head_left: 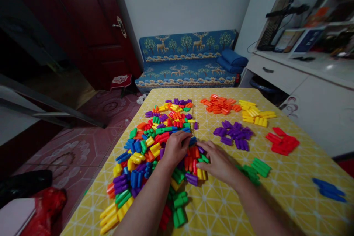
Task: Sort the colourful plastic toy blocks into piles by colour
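A mixed heap of plastic building blocks (155,150) in red, orange, yellow, green, blue and purple spreads over the table's left half. My left hand (176,147) is over the heap with its fingers curled together. A blue block (193,141) shows at its fingertips; whether they grip it is hidden. My right hand (217,162) rests low at the heap's right edge, thumb and fingers apart. Within that gap lies a green block (204,158), beside a yellow block (201,174). Below the hands are a purple block (191,179) and several green blocks (179,217).
Single-colour groups lie to the right: orange blocks (218,104), yellow blocks (256,113), purple blocks (233,134), red blocks (282,142), green blocks (260,167) and blue blocks (329,190). Beyond the yellow-clothed table (279,201) stand a blue sofa (188,70) and a white cabinet (318,96).
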A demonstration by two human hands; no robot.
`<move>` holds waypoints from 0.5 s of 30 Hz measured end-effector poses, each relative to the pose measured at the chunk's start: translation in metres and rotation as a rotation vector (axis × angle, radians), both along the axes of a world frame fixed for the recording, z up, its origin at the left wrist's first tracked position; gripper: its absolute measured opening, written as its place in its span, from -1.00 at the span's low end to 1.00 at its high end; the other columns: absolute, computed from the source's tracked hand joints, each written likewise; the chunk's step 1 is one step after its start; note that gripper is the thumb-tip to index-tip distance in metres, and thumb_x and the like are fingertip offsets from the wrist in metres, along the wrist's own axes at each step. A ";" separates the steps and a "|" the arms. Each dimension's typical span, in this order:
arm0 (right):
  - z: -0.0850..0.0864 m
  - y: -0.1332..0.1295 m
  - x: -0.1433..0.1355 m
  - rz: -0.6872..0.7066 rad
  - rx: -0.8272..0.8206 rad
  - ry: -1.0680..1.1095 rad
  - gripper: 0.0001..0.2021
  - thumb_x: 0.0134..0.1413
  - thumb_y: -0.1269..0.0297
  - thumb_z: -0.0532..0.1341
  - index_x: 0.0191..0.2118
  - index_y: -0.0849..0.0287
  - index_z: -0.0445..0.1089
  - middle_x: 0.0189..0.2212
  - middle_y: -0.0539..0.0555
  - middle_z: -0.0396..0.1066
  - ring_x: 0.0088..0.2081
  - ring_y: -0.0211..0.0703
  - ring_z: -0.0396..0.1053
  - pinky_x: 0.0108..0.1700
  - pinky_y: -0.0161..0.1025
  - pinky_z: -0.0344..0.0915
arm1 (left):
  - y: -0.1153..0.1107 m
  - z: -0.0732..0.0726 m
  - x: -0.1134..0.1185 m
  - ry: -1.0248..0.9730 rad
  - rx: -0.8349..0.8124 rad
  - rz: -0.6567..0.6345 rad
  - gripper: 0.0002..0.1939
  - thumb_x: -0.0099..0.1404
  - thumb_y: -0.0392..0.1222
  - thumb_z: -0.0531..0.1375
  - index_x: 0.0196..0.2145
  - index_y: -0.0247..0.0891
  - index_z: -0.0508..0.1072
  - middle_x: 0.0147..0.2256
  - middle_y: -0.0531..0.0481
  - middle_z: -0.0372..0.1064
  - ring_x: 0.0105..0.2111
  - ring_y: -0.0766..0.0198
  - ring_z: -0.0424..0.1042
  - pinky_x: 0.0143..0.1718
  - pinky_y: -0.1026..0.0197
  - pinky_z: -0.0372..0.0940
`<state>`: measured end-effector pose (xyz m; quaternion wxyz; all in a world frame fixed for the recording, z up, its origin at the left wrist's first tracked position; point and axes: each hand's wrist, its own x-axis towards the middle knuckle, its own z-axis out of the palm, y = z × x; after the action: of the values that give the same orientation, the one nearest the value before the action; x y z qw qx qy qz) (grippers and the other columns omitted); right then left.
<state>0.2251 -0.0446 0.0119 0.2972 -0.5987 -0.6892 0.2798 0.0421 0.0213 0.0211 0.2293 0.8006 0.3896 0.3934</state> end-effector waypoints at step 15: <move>-0.020 0.019 -0.044 -0.168 0.248 0.241 -0.77 0.04 0.43 0.14 -0.22 -0.01 0.43 -0.23 0.03 0.49 -0.14 -0.10 0.43 -0.04 -0.14 0.38 | -0.001 0.002 -0.002 0.117 0.040 -0.003 -0.72 0.29 -0.05 0.23 -0.10 -0.22 0.54 -0.15 -0.15 0.48 -0.12 0.10 0.45 -0.07 0.10 0.35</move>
<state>0.1812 -0.0252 -0.0077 0.4712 -0.5752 -0.6254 0.2367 0.0397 0.0201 0.0236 0.1908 0.8273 0.3931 0.3531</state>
